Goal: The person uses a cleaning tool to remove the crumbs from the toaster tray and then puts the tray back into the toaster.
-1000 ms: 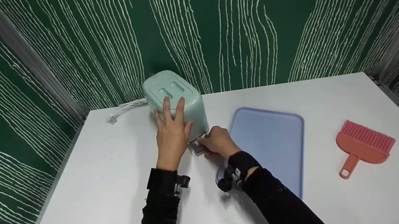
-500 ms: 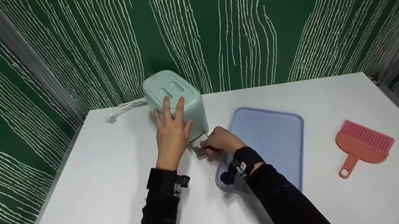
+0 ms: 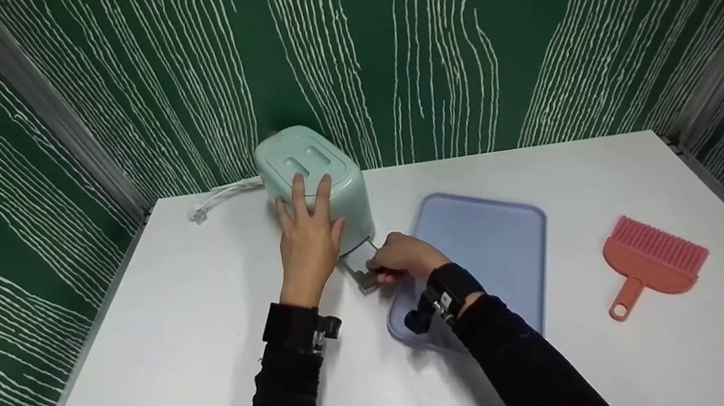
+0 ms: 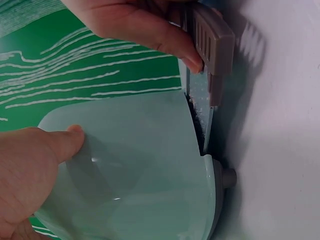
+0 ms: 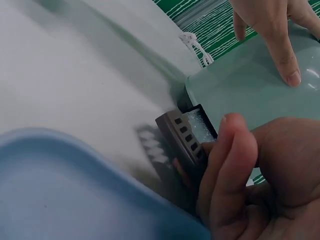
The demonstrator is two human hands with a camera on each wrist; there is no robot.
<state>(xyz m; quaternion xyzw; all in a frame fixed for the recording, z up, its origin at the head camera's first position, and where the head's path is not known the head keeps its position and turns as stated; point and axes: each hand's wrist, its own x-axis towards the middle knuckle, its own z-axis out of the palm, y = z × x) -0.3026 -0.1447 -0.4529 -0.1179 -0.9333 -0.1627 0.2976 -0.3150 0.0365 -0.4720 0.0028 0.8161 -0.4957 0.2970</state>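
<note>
- Right hand (image 3: 408,254) pinches the crumb tray (image 4: 215,42), partly out of the toaster's (image 3: 350,208) base.
- Left hand (image 3: 308,247) rests on the toaster, fingers spread.
- Blue tray (image 3: 494,234) extends beneath right wrist (image 3: 452,282).
- Brush (image 3: 653,258) well apart, right.
- Cord (image 3: 229,190) left.

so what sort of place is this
Probably a staged work booth, perhaps for recording, rather than a real kitchen: green line-patterned walls close in the white table on three sides, and black wrist devices are being worn.

Dim, soft-shadowed wrist views
</note>
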